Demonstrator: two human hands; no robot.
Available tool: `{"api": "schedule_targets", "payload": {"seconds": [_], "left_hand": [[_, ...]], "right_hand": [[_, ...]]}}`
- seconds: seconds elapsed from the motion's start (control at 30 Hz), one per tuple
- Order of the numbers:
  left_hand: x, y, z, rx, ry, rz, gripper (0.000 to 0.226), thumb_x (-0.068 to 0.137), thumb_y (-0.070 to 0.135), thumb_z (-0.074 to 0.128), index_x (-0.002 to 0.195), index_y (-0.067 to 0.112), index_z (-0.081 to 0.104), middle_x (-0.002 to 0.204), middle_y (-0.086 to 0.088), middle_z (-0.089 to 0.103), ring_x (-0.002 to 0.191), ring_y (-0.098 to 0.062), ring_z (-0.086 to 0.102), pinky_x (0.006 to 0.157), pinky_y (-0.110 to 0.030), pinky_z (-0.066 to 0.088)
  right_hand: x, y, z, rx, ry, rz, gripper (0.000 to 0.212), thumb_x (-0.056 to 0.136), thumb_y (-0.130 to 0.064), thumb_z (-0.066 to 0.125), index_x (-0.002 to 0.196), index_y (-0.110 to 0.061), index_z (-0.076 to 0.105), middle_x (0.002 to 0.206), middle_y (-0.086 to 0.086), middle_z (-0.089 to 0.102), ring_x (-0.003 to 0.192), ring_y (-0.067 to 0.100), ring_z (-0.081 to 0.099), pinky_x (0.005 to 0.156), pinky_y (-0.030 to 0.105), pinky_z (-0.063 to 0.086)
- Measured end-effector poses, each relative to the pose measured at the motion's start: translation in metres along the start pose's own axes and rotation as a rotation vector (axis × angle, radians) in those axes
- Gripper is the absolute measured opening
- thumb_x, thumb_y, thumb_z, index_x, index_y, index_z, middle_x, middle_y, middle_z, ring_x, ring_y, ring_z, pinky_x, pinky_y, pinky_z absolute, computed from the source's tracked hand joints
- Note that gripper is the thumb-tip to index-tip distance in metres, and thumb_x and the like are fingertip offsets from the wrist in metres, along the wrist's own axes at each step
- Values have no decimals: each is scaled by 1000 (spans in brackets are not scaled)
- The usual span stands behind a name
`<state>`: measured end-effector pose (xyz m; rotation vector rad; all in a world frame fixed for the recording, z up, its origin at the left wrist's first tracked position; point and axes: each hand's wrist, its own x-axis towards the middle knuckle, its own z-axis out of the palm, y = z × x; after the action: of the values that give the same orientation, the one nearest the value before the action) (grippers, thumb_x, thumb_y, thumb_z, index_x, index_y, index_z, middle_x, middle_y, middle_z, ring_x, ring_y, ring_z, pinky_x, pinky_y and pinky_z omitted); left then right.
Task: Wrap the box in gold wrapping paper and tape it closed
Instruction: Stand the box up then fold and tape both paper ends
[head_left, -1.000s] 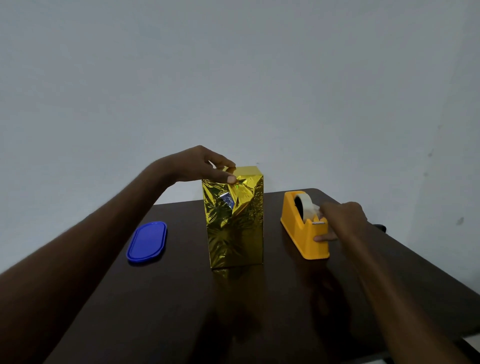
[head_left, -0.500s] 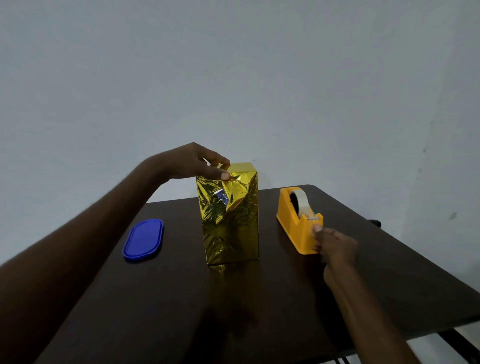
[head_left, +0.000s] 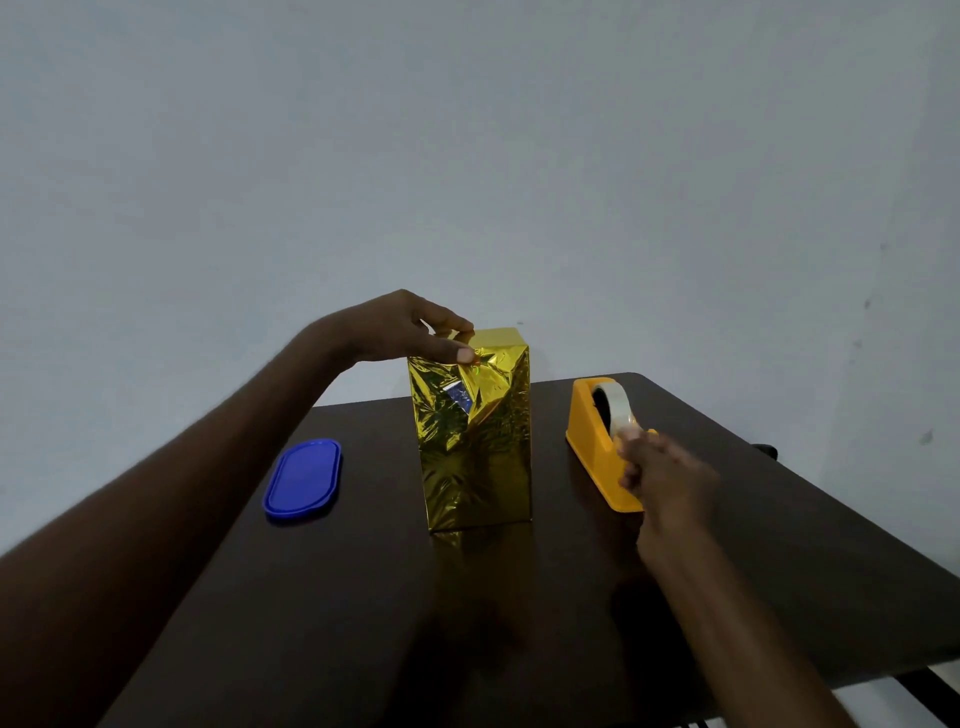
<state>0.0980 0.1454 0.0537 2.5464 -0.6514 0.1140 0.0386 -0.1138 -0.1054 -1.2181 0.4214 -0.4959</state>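
A tall box wrapped in gold paper (head_left: 475, 447) stands upright in the middle of the dark table (head_left: 519, 623). A small blue patch of the box shows through a gap in the folds near its top. My left hand (head_left: 410, 332) pinches the folded paper at the box's top left corner with thumb and fingers. An orange tape dispenser (head_left: 597, 441) with a clear tape roll sits to the right of the box. My right hand (head_left: 665, 473), blurred, is at the dispenser's front end with fingers curled at the tape's end; whether it holds tape is unclear.
A blue oval lid (head_left: 303, 478) lies flat on the table left of the box. The table's right edge slopes down toward me, and a plain grey wall (head_left: 467, 156) stands behind.
My right hand pulled back from the dispenser toward me, then moved forward again to its front end. My left hand has kept its pinch on the box's top.
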Motion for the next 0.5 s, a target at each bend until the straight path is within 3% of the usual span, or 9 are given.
{"api": "schedule_targets", "payload": {"seconds": [0.13,0.3,0.43,0.5], "left_hand": [[0,0,1,-4,12,-2,51,81,43,74,129,30,63,117,9,59,97,3,52,76,-16,39],[0,-2,0,-5,10,-6,51,80,45,75,128,32,64,119,7,61,95,3,53,75,-16,40],[1,-4,-1,-6,-10,1,50,81,43,74,128,28,64,114,10,61,96,0,55,74,-18,42],[1,-4,-1,-15,-13,3,40,82,41,75,119,28,68,103,14,63,89,2,57,73,-20,42]], "right_hand": [[-5,-56,23,-166,-298,-270,15,88,-19,71,77,-8,73,69,10,61,56,14,47,62,29,46],[2,-119,70,-465,-601,-504,20,82,-27,78,74,-9,74,68,2,66,54,13,48,57,28,45],[7,-142,116,-780,-747,-589,22,80,-28,79,82,-6,75,75,5,68,56,13,51,53,23,42],[7,-145,135,-890,-803,-573,26,80,-27,79,87,-2,75,77,6,68,57,13,51,52,23,40]]}}
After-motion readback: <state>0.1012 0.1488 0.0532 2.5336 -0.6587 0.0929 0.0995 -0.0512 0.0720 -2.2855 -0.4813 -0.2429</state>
